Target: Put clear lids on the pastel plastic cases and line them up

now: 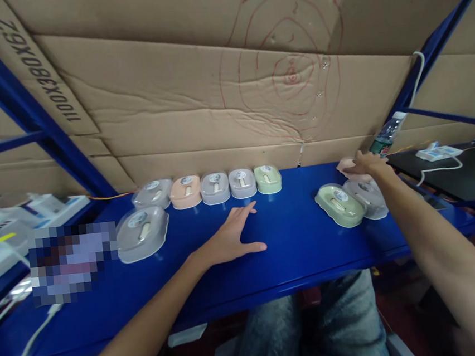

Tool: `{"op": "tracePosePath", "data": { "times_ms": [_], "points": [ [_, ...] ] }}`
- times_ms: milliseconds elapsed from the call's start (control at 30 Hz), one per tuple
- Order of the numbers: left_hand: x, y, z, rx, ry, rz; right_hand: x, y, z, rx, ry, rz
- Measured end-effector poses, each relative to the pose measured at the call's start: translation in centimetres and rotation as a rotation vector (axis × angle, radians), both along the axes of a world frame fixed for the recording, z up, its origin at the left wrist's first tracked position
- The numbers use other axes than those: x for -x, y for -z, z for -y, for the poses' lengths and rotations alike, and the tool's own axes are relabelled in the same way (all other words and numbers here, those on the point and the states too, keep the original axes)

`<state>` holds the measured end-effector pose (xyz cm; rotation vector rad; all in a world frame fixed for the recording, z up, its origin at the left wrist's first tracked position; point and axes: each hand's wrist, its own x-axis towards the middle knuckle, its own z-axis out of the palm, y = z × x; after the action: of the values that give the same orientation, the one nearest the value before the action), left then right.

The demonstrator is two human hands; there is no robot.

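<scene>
My left hand (237, 235) hovers over the blue table, thumb and fingers apart, with nothing in it. Beyond its fingertips a row of rounded plastic cases with clear covers runs along the back: a grey one (153, 195), a peach one (186, 196), two more greys and a green one (268, 183). A larger-looking grey case (143, 238) lies in front of the row's left end. At the right, my right hand (368, 163) grips a pink case (347, 168), partly covering it. Nearer me, a green case (341, 206) overlaps a grey case (369, 196).
A plastic bottle (388, 133) leans behind my right hand. Power strips (56, 209) and white cables are at the left, beside a pixelated object (73, 264). Cardboard (189, 76) with red rings stands behind the blue table (285, 240). Blue frame posts rise on both sides.
</scene>
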<state>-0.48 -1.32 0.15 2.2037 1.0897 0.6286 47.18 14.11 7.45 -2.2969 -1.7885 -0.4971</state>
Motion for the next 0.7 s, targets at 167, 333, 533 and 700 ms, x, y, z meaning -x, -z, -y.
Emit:
{"op": "tracePosePath", "data": {
  "times_ms": [167, 333, 533, 700],
  "points": [
    [-0.3, 0.1, -0.4, -0.081, -0.05, 0.015, 9.6, -0.2, 1.6, 0.051, -0.288, 0.025],
    [0.2, 0.4, -1.4, -0.221, -0.13, 0.067, 22.1, 2.9, 4.6, 0.103, -0.703, 0.007],
    [1.3, 0.0, -2.5, -0.27, -0.221, 0.143, 25.0, 5.8, 9.6, 0.013, -0.618, 0.0],
    [1.4, -0.2, -2.2, -0.249, -0.17, 0.172, 22.8, 6.7, 16.3, -0.152, -0.784, -0.181]
  ]
}}
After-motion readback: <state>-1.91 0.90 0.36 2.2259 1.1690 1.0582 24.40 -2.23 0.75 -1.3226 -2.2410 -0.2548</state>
